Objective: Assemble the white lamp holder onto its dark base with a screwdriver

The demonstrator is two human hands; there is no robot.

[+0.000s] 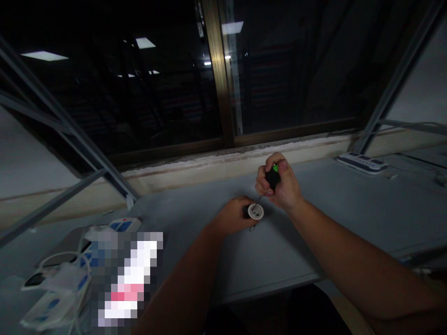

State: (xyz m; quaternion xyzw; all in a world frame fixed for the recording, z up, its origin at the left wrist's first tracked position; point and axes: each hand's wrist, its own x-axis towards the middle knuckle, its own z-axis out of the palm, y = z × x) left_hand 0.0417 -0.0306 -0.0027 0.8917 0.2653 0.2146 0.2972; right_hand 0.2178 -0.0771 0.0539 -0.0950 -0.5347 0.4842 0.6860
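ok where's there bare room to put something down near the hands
Widest bare patch: grey table right of the right hand and its screwdriver, up to the power strip. Another runs between the left hand, holding a white round fitting, and the near table edge. Lower left is crowded with power strips and white cables.

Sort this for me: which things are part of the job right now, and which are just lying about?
In use:
- screwdriver, gripped in the right hand
- round white fitting, held in the left hand

Lying about:
- power strip by the window
- power strip at the near left
- white cables
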